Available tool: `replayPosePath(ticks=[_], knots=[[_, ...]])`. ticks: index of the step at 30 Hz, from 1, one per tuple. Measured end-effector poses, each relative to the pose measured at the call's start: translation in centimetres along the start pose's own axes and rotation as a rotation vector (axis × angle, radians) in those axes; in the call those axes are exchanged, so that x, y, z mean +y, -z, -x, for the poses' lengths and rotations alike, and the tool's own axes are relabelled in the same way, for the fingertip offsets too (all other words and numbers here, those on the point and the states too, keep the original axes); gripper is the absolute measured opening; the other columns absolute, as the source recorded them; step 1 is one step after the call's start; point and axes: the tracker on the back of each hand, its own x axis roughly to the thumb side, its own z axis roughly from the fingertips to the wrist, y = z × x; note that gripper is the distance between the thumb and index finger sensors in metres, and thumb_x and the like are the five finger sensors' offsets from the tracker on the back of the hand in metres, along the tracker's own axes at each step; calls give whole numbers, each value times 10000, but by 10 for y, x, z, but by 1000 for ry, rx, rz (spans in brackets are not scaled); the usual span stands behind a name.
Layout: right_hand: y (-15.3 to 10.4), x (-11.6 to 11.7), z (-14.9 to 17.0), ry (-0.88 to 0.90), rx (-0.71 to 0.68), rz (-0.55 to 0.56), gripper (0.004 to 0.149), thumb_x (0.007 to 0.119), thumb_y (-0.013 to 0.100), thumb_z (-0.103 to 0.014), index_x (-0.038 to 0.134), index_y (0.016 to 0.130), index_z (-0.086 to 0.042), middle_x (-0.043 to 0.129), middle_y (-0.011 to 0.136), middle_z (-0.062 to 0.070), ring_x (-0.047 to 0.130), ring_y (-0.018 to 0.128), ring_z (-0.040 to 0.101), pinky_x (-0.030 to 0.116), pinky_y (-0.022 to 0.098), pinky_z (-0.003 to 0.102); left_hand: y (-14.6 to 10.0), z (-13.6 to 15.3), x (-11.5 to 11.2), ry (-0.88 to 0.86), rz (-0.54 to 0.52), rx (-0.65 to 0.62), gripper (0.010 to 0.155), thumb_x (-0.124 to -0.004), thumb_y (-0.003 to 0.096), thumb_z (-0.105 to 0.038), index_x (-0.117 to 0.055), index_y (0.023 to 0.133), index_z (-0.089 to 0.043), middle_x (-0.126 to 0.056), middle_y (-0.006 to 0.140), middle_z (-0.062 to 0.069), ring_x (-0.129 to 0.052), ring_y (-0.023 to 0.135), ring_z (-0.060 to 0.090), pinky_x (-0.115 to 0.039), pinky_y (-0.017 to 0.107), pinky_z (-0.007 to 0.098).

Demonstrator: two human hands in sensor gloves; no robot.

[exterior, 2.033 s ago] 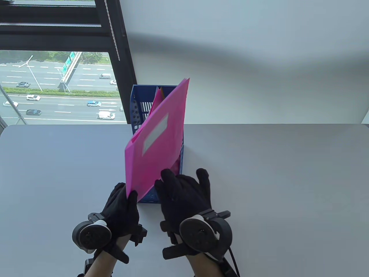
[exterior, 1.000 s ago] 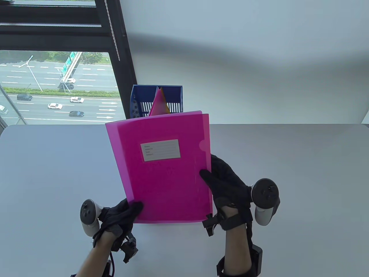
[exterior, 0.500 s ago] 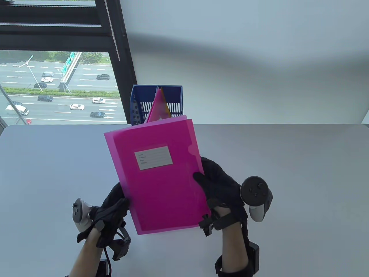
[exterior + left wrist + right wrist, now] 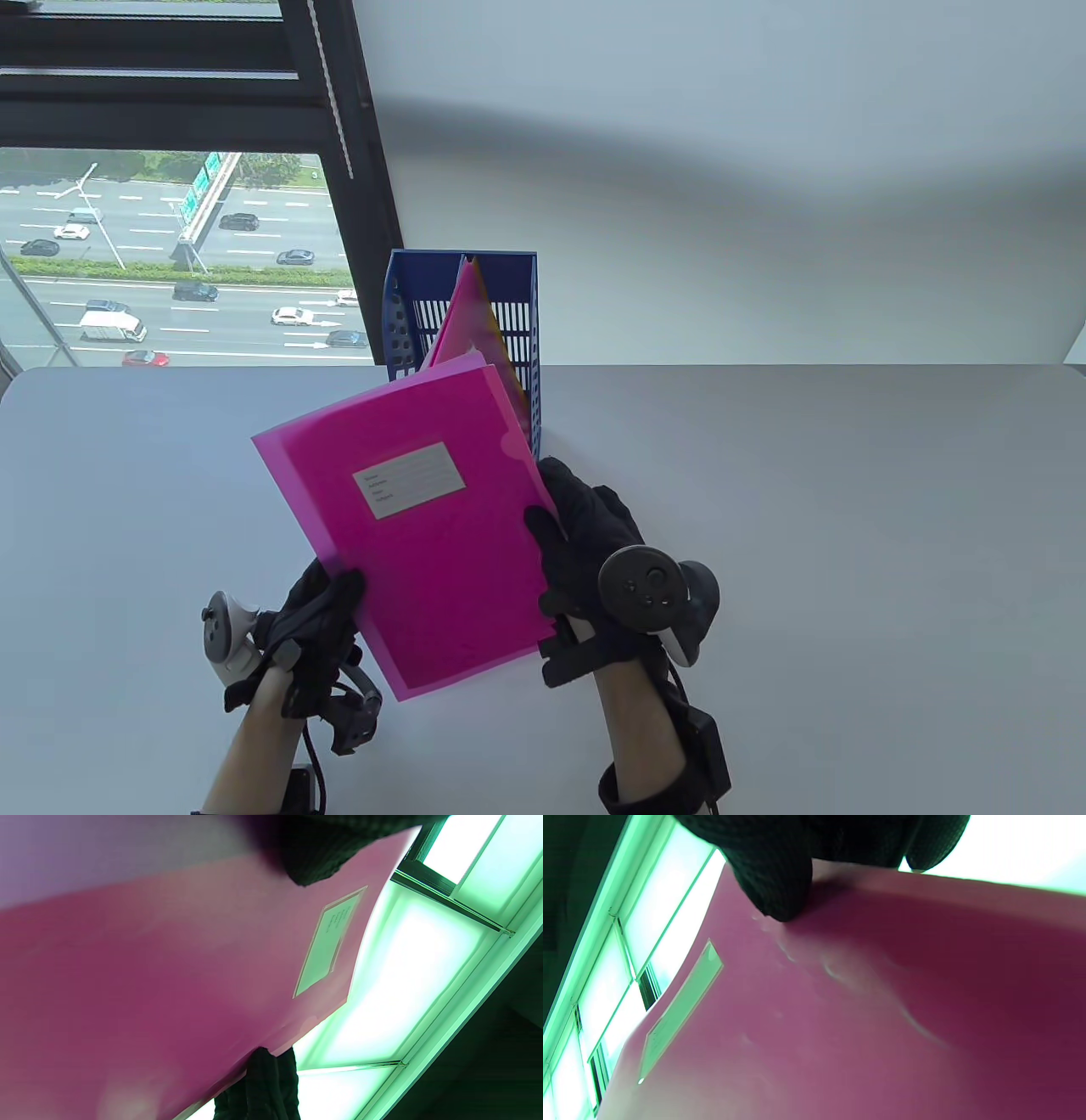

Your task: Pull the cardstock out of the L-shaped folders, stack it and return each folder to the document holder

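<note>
A pink translucent L-shaped folder point(image 4: 424, 526) with a white label is held above the table, tilted to the left, pink cardstock showing through it. My left hand point(image 4: 327, 607) pinches its lower left edge, thumb on the front. Along the right edge my right hand point(image 4: 573, 531) grips it, thumb on the front face. The folder point(image 4: 169, 976) fills the left wrist view; in the right wrist view my thumb presses on the folder point(image 4: 861, 1005). Behind it stands the blue document holder point(image 4: 458, 323) with more pink and orange folders point(image 4: 471, 318) upright inside.
The grey table point(image 4: 848, 526) ends at a white wall at the back. A window point(image 4: 170, 255) with a dark frame is at the back left, beside the holder.
The folder came out of the holder and turned face-on to me. Over the last second it has moved left and down and tilted counterclockwise, with both hands following.
</note>
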Motion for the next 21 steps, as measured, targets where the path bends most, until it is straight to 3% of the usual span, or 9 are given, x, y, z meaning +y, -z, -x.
replayPosePath(ticks=[5, 8, 15, 21], knots=[[-3, 4, -8, -92, -33, 47, 587, 901, 558, -340, 596, 1056, -288, 734, 1042, -12, 1012, 661, 159, 627, 750, 482, 0, -1, 0, 1, -7, -1, 459, -726, 598, -331, -695, 1041, -213, -879, 898, 14, -1011, 759, 252, -682, 732, 472], [-1, 3, -6, -79, -14, 19, 552, 902, 553, -346, 628, 1028, -280, 745, 1036, 3, 1021, 658, 163, 637, 743, 480, 0, 0, 2, 5, -14, -6, 459, -726, 597, -329, -697, 1039, -211, -881, 894, 17, -1011, 755, 255, -683, 731, 474], [8, -4, 23, 495, 142, -287, 397, 812, 608, -364, 761, 977, -227, 775, 1025, 96, 929, 748, 284, 558, 737, 554, -1, -1, 6, 22, -26, -3, 449, -722, 592, -324, -713, 1035, -250, -882, 896, 11, -1003, 761, 263, -672, 733, 490], [10, -12, 29, 645, 168, -453, 388, 768, 625, -367, 777, 981, -214, 766, 1034, 113, 891, 789, 308, 519, 749, 569, -1, -2, 6, 15, -5, -7, 443, -722, 589, -323, -721, 1028, -262, -881, 899, 2, -1001, 764, 267, -667, 729, 508]])
